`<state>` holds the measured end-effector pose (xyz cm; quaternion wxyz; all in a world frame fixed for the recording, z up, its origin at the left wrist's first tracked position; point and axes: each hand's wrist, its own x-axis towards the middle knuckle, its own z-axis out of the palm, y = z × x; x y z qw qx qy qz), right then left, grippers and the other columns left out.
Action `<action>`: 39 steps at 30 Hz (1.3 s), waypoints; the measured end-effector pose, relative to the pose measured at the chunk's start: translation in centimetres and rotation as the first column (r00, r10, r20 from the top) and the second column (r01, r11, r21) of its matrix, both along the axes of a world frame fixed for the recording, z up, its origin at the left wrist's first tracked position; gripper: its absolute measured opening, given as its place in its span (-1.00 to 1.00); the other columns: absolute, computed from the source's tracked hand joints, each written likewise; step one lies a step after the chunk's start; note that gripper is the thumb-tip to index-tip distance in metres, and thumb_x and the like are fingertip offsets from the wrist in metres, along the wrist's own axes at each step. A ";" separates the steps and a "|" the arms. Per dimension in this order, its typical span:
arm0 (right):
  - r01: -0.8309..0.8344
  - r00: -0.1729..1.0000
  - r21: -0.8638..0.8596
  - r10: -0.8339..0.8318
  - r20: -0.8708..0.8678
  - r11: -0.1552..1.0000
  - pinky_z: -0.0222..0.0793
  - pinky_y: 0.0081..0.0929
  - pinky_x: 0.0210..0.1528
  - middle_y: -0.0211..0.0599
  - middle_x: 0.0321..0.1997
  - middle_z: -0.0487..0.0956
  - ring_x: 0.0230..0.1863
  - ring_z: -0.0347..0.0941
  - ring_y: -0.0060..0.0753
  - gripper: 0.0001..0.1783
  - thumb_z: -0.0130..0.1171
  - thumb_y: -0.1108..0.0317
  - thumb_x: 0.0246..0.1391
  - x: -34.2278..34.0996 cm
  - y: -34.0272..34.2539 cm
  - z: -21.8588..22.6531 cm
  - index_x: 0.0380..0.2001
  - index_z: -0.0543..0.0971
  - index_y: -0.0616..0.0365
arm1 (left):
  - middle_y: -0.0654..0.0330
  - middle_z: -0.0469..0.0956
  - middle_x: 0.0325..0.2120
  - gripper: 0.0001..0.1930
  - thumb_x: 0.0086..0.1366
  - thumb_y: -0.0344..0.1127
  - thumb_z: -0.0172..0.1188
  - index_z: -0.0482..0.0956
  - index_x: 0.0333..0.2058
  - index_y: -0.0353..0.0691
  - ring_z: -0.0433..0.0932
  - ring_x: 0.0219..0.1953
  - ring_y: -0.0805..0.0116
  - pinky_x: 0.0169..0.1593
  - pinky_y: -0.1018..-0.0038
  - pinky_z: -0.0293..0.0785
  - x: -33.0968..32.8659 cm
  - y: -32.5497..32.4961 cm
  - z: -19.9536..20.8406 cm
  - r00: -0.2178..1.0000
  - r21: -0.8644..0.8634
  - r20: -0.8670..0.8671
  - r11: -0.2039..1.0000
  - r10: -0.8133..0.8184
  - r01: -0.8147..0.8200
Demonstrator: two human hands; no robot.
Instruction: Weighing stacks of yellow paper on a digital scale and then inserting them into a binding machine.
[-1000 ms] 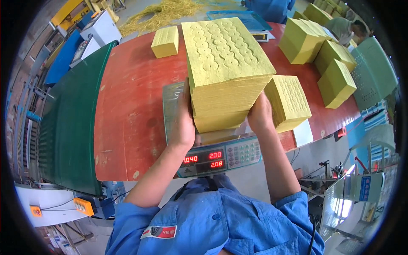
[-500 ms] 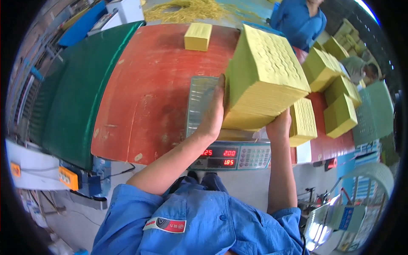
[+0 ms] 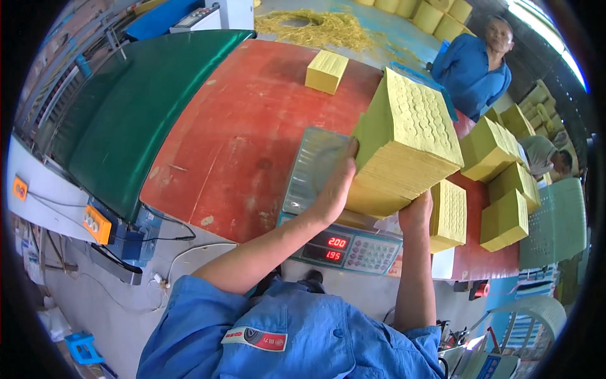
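A thick stack of yellow paper (image 3: pixel 416 126), its top face pressed with rows of wavy cut marks, is tilted between my two hands over a counting scale. My left hand (image 3: pixel 338 189) presses along its left side, thumb and fingers partly hidden behind it. At the lower right corner, my right hand (image 3: pixel 416 211) grips the near edge from below. The scale's metal plate (image 3: pixel 302 183) shows left of the stack; its panel (image 3: pixel 344 246) with red lit digits and keys faces me. Whether the stack touches the plate cannot be seen.
Another yellow paper stack (image 3: pixel 448 215) stands just right of my right hand, with several more (image 3: pixel 505 221) beyond. A small stack (image 3: pixel 326 71) sits at the table's (image 3: pixel 233 126) far side. A green conveyor belt (image 3: pixel 145 114) lies left. One person (image 3: pixel 473 69) stands across; another bends at right.
My head view has turned, so the table and scale appear tilted. Both hands still hold the paper stack, which sits slightly lower and farther right in view. The scale's lit digits differ.
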<state>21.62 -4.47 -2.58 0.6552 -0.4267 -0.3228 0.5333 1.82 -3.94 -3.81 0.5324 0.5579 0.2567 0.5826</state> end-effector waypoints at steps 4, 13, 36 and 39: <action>-0.001 0.993 0.000 0.001 -0.119 1.000 0.38 -0.22 0.14 -0.24 0.20 0.44 0.19 0.38 -0.22 -0.31 0.08 -0.04 0.22 2.1 2.4 0.4 0.29 0.27 0.09 | 0.08 0.04 0.39 -0.28 0.51 0.14 -0.30 -0.04 0.39 -0.31 0.02 0.40 0.34 0.41 0.40 -0.08 0.2 2.7 2.6 0.996 -0.189 0.088 0.982 0.001 0.016; -0.087 0.996 0.226 0.090 -0.003 0.970 0.24 -0.18 0.29 -0.17 0.34 0.33 0.32 0.27 -0.16 -0.26 -0.13 -0.17 0.30 3.1 4.1 5.7 0.34 0.22 0.14 | 0.15 0.46 0.10 -0.50 0.47 -0.06 -0.15 0.36 0.21 -0.29 0.38 0.15 0.43 0.20 0.46 0.25 -0.3 4.6 4.8 0.977 -0.264 0.179 0.951 -0.117 0.162; -0.143 0.969 0.044 0.131 0.209 0.989 0.36 -0.33 0.19 -0.11 0.29 0.38 0.23 0.38 -0.31 -0.34 -0.11 0.41 0.20 2.3 -1.1 10.8 0.38 0.13 0.23 | -0.01 0.58 -0.12 -0.63 0.24 -0.29 0.19 0.53 -0.02 -0.38 0.55 -0.06 0.28 0.02 0.42 0.44 -0.4 10.2 3.2 0.964 -0.174 -0.228 0.969 0.134 -0.176; -0.139 0.975 0.059 0.126 0.185 0.989 0.34 -0.34 0.20 -0.09 0.27 0.39 0.21 0.40 -0.30 -0.36 -0.10 0.43 0.18 2.7 -1.0 10.4 0.35 0.15 0.27 | 0.03 0.59 -0.18 -0.63 0.24 -0.28 0.21 0.52 -0.03 -0.37 0.55 -0.12 0.31 -0.02 0.43 0.45 -0.2 10.6 3.1 0.980 -0.210 -0.177 0.969 0.092 -0.129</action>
